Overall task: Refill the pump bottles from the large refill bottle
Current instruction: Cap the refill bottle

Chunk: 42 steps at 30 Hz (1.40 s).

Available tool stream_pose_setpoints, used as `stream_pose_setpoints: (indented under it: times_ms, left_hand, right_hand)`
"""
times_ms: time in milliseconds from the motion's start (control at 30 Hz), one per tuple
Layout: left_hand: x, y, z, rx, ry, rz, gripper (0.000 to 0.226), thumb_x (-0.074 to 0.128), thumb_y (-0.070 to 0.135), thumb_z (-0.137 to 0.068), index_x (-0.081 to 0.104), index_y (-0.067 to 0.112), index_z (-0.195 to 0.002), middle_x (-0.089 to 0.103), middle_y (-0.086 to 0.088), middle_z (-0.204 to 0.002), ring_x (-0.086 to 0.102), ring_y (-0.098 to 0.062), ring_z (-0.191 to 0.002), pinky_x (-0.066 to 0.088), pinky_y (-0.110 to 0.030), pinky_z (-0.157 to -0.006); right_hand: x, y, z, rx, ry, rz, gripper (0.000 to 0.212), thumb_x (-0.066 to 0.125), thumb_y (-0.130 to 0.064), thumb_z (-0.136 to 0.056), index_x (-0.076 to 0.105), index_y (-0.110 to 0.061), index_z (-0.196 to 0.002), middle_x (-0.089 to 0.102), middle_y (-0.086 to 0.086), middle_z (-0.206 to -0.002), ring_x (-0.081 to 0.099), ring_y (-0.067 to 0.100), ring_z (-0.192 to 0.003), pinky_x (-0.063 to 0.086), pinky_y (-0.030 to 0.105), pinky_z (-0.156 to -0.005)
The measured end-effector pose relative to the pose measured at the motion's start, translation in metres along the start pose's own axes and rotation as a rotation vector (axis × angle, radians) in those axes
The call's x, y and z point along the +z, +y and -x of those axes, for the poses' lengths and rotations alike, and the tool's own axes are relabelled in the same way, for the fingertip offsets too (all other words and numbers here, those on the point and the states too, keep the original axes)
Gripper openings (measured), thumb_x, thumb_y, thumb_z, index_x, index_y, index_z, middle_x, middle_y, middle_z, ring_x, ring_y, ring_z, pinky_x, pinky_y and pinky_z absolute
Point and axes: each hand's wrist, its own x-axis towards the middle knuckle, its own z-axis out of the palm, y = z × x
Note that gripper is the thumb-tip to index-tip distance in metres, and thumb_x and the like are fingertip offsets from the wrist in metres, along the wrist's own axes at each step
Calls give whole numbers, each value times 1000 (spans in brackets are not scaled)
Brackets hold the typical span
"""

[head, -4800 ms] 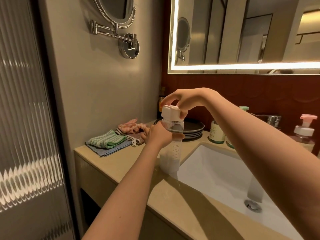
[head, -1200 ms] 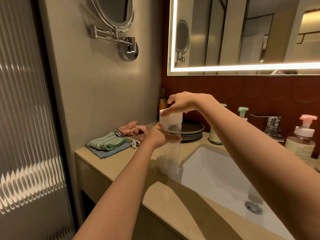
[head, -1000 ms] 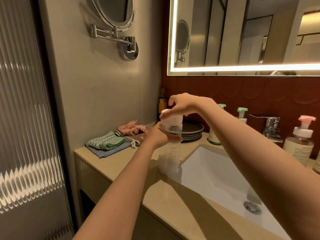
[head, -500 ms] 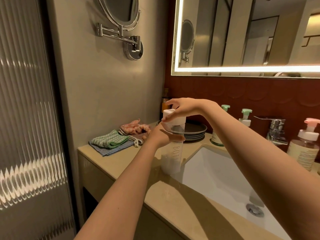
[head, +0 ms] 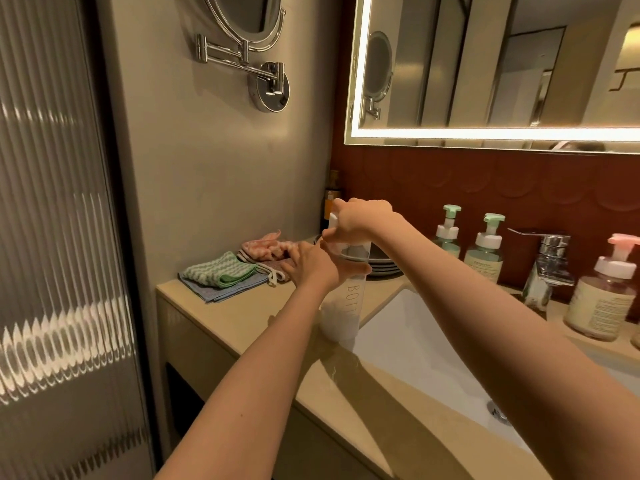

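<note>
Right hand (head: 360, 220) fingers are clasping white cap (head: 333, 221), probably twisting it; just beneath them left hand (head: 311, 268) fingers are gripping tall bottle (head: 341, 317), bracing it on tabletop (head: 242, 327)

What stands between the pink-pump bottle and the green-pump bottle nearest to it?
The chrome faucet stands between that green-pump bottle and the pink-pump bottle, as the head view shows.

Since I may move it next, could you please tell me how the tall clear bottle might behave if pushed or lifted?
The bottle is tall and narrow, standing at the sink rim, so it probably tips easily. Only its lower part looks filled, so it is likely fairly light. Its smooth wall may be slippery.
</note>
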Motion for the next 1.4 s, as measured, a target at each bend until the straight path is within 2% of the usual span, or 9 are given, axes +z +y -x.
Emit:
stream_pose_setpoints:
  times_ms: [200,367,467,533,667,833,1000,1267,1400]
  left_hand:
    - [-11,2,6,-19,-39,9,83,63,70,-66,44,21,-131,39,-12,-137,24,-36,-133,24,-52,-108]
    - [-7,1,0,48,-239,222,105,67,76,-49,36,27,-136,48,-2,-136,40,-30,-126,36,-53,-102]
    - [-15,-1,3,57,-315,396,77,78,40,-69,41,18,-133,51,-1,-126,43,-23,-123,35,-43,-104]
    - [-19,-3,-2,35,-354,387,93,80,42,-66,30,14,-139,41,-4,-137,38,-25,-129,34,-42,-105]
    - [-27,-10,-7,-3,-493,282,120,83,50,-53,11,21,-145,22,-4,-149,26,-28,-137,28,-43,-109]
    - [-36,-27,-11,54,-514,221,75,78,30,-72,40,13,-136,47,-4,-135,46,-19,-116,40,-29,-92]
    - [-27,-26,-28,95,-322,344,56,76,18,-76,49,11,-125,57,0,-114,54,-19,-111,43,-31,-90]
    - [18,-31,-80,38,-80,466,37,64,12,-86,50,8,-121,59,-10,-118,55,-20,-105,46,-29,-85]
    - [28,-39,-103,32,-92,462,38,63,12,-87,51,10,-124,58,-7,-118,54,-19,-107,45,-28,-86]
  right_hand:
    - [17,-12,0,123,223,-46,57,47,-54,-89,39,-15,-130,56,8,-115,57,23,-90,46,31,-69]
    - [22,23,14,17,92,-907,88,58,-58,-81,12,-22,-147,33,11,-147,48,29,-120,48,41,-92]
    - [40,44,32,151,9,-1332,63,44,-46,-94,18,-19,-145,37,8,-145,56,17,-86,47,27,-71]
    - [63,52,43,209,-128,-1436,50,44,-31,-96,29,-16,-141,45,9,-136,53,14,-76,45,29,-72]
    - [94,42,55,169,-424,-1302,67,56,-3,-85,26,-21,-143,45,6,-128,55,14,-84,48,28,-75]
    - [105,19,40,122,-232,-1181,61,75,-23,-75,41,-20,-126,49,3,-118,57,11,-83,48,20,-62]
    - [114,17,11,210,-31,-1197,57,80,-26,-70,40,-23,-110,51,-2,-109,56,13,-90,47,18,-55]
    - [134,9,-49,446,94,-1223,64,81,-27,-70,41,-15,-118,53,5,-119,57,16,-84,55,28,-66]
    - [148,6,-78,455,114,-1181,64,81,-21,-69,40,-12,-117,54,9,-124,60,28,-105,54,43,-85]
